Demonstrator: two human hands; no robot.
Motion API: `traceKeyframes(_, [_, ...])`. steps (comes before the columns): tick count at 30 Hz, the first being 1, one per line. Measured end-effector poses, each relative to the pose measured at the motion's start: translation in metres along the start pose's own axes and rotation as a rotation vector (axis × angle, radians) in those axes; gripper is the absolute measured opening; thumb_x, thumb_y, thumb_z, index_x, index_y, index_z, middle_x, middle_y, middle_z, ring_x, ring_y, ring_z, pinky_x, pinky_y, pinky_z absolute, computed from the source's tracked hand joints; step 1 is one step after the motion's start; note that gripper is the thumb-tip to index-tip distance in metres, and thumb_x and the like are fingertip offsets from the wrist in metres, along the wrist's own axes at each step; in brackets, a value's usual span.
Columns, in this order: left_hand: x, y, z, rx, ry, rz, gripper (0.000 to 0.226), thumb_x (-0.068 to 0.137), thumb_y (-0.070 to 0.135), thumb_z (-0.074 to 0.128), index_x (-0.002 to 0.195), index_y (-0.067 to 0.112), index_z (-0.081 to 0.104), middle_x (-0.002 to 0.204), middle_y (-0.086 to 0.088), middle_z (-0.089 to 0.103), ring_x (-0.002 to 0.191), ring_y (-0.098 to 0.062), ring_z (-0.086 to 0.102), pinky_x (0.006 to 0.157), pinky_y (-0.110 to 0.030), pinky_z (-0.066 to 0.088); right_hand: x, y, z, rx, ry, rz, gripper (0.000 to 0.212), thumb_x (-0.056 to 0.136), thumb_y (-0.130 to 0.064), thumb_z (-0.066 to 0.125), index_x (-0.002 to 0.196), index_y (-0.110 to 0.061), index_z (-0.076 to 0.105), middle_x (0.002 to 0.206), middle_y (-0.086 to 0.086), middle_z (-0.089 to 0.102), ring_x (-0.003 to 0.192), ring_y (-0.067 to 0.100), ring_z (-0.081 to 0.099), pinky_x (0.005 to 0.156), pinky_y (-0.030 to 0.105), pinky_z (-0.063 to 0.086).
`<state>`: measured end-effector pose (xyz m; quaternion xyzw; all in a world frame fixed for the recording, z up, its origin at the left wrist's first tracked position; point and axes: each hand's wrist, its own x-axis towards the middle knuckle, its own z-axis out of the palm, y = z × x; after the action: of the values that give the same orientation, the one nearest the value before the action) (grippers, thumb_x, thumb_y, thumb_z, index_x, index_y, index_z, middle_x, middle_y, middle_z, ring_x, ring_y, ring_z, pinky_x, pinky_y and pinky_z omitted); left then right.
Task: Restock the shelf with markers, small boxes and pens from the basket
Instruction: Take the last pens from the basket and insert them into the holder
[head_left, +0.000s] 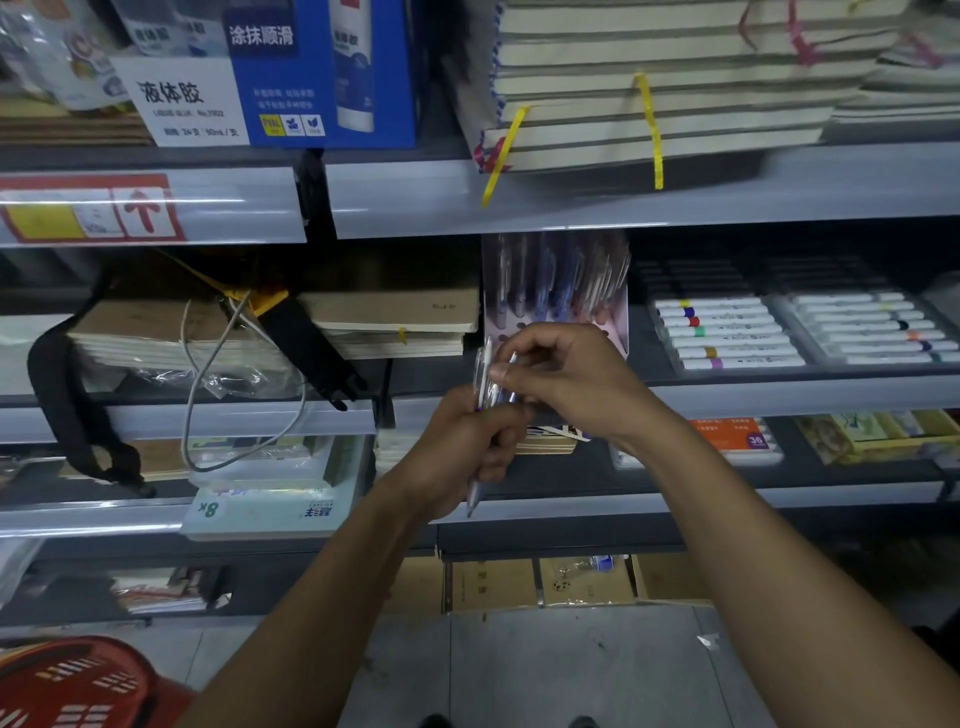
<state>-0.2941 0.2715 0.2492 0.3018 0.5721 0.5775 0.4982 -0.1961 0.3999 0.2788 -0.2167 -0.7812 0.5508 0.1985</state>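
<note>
A bunch of pens (485, 395) is gripped upright in the left hand (467, 452), tips down. One pen is pinched by the right hand (566, 379), nearer the pen rack (558, 291) just beyond, on the shelf (779, 395).

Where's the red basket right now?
In the head view, the red basket sits on the floor at the bottom-left corner, below the shelves and left of the person's left forearm.
</note>
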Motion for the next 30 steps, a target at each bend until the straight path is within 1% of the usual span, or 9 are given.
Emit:
traceKeyframes(4, [0.000,-0.004,0.001,0.039,-0.006,0.029,0.045,0.101,-0.001,0.052,0.063,0.022,0.059,0.057,-0.001,0.034,0.048,-0.013,0.026,0.049,-0.029,0.019,0.002,-0.001,-0.006,-0.116,-0.076,-0.080,0.004,0.090,-0.023,0.080,0.088,-0.023,0.076,0.109,0.001,0.069,0.102,0.016,0.069,0.083,0.028,0.059])
traceKeyframes(6, [0.002,-0.007,0.000,0.055,0.011,0.045,0.027,0.103,0.002,0.054,0.079,0.013,0.060,0.057,0.000,0.034,0.048,-0.014,0.028,0.045,-0.025,0.025,0.002,-0.003,-0.009,-0.093,-0.058,-0.104,0.005,0.092,-0.020,0.077,0.089,-0.022,0.074,0.110,0.002,0.068,0.100,0.017,0.069,0.085,0.028,0.058])
traceKeyframes(9, [0.005,-0.013,-0.004,0.125,0.033,0.033,0.017,0.105,0.018,0.059,0.091,0.010,0.053,0.059,0.000,0.035,0.048,-0.014,0.029,0.045,-0.026,0.027,0.004,-0.002,-0.015,-0.035,0.063,-0.152,0.012,0.095,-0.015,0.072,0.091,-0.026,0.072,0.098,-0.005,0.071,0.095,0.012,0.067,0.091,0.035,0.055])
traceKeyframes(12, [0.005,-0.018,-0.010,0.187,0.086,-0.011,0.023,0.104,0.028,0.063,0.088,0.014,0.055,0.061,-0.001,0.038,0.047,-0.012,0.032,0.043,-0.025,0.030,0.006,-0.006,-0.021,0.104,0.223,-0.134,0.015,0.096,-0.006,0.069,0.091,-0.021,0.072,0.085,0.003,0.071,0.078,0.016,0.067,0.075,0.037,0.060])
traceKeyframes(15, [0.008,-0.024,-0.013,0.260,0.274,-0.032,0.023,0.101,0.030,0.066,0.086,0.014,0.060,0.058,0.003,0.043,0.045,-0.009,0.038,0.045,-0.025,0.036,0.006,-0.016,-0.029,0.204,0.401,-0.144,0.017,0.096,-0.002,0.069,0.093,-0.018,0.074,0.079,0.001,0.076,0.069,0.019,0.071,0.067,0.032,0.060])
traceKeyframes(18, [0.012,-0.029,-0.017,0.385,0.440,0.068,0.024,0.101,0.027,0.067,0.080,0.014,0.063,0.054,0.011,0.048,0.045,-0.002,0.042,0.050,-0.018,0.038,0.009,-0.022,-0.034,0.078,0.578,-0.176,0.013,0.094,-0.009,0.073,0.089,-0.021,0.076,0.079,0.000,0.078,0.072,0.020,0.076,0.071,0.037,0.063])
traceKeyframes(22, [0.013,-0.027,-0.019,0.542,0.484,0.284,0.015,0.100,0.019,0.065,0.086,0.024,0.064,0.064,0.009,0.058,0.055,-0.002,0.051,0.052,-0.012,0.040,0.017,-0.018,-0.032,-0.100,0.715,-0.224,0.011,0.091,-0.019,0.070,0.088,-0.015,0.080,0.077,-0.001,0.077,0.072,0.019,0.075,0.073,0.047,0.062])
traceKeyframes(27, [0.015,-0.022,-0.019,0.712,0.472,0.402,0.029,0.103,0.016,0.056,0.127,0.029,0.067,0.071,0.009,0.060,0.060,-0.006,0.057,0.053,-0.016,0.043,0.023,-0.015,-0.025,-0.333,0.741,-0.288,0.020,0.093,-0.021,0.065,0.088,-0.010,0.081,0.077,-0.001,0.075,0.066,0.014,0.069,0.066,0.037,0.057])
traceKeyframes(30, [0.017,-0.022,-0.022,0.798,0.490,0.417,0.021,0.103,0.016,0.056,0.120,0.020,0.069,0.068,0.015,0.055,0.062,0.000,0.058,0.052,-0.010,0.040,0.025,-0.019,-0.023,-0.410,0.796,-0.310,0.023,0.092,-0.014,0.064,0.071,-0.013,0.073,0.061,-0.003,0.062,0.052,0.007,0.053,0.055,0.023,0.041])
